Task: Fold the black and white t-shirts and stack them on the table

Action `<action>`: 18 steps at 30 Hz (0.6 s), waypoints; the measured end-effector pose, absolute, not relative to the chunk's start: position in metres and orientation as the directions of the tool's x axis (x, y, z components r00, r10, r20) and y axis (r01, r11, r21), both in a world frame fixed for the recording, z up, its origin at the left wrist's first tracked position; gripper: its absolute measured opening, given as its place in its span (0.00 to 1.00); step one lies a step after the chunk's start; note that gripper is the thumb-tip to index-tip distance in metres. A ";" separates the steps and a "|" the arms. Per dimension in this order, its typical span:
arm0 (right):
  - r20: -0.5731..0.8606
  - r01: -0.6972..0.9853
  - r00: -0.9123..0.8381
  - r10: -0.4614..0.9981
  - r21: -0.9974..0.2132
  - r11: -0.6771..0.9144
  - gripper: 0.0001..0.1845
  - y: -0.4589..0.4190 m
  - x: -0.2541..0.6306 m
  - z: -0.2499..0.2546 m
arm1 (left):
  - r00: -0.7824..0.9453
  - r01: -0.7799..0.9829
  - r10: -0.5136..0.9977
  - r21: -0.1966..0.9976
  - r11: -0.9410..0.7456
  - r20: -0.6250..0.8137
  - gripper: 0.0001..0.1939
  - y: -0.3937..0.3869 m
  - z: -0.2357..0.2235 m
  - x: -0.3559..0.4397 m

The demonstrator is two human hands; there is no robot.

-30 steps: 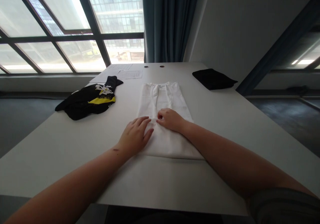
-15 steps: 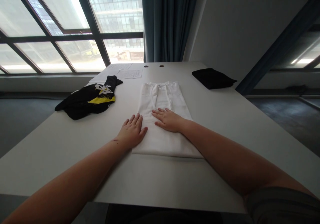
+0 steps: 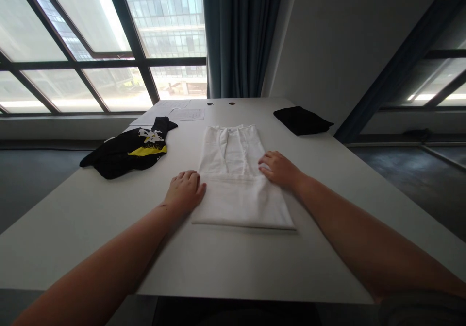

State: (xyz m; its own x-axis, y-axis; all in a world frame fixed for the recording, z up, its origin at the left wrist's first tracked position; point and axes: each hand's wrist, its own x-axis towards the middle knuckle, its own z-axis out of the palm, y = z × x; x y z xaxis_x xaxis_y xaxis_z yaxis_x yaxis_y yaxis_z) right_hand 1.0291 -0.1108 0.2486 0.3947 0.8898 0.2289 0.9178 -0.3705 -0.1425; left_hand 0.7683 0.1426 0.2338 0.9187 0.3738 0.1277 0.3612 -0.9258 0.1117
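Note:
A folded white garment [image 3: 243,197], drawstring trousers by the look of it, lies flat with its gathered top edge away from me and cords down its middle. A fold line crosses its width about halfway. My left hand [image 3: 185,190] rests at its left edge, fingers slightly bent, thumb apart and touching the cloth. At the right edge, my right hand [image 3: 278,169] has its fingertips on the cloth, fingers loosely curved and a little apart. Neither hand grips anything that I can see.
On the white table [image 3: 218,263], a black garment with yellow and white print [image 3: 134,151] lies at the left. A folded black cloth [image 3: 303,120] is at the far right. Papers [image 3: 187,114] lie at the back, before a blue curtain [image 3: 240,39].
My right hand has moved right, from the middle of the white garment to its right edge. My left hand has drawn slightly left, and its fingers have bent. The garment lies as before.

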 end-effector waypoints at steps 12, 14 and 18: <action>-0.070 0.788 0.478 0.875 -0.405 -0.463 0.13 -0.161 1.036 0.262 | 0.873 0.360 0.458 0.415 -0.836 0.165 0.12 0.164 0.227 0.785; -0.044 0.789 0.488 0.872 -0.405 -0.462 0.13 -0.160 1.035 0.262 | 0.860 0.392 0.487 0.414 -0.821 0.151 0.12 0.161 0.230 0.782; -0.020 0.787 0.517 0.856 -0.381 -0.484 0.10 -0.155 1.032 0.257 | 0.838 0.486 0.540 0.337 -0.807 0.085 0.10 0.155 0.238 0.780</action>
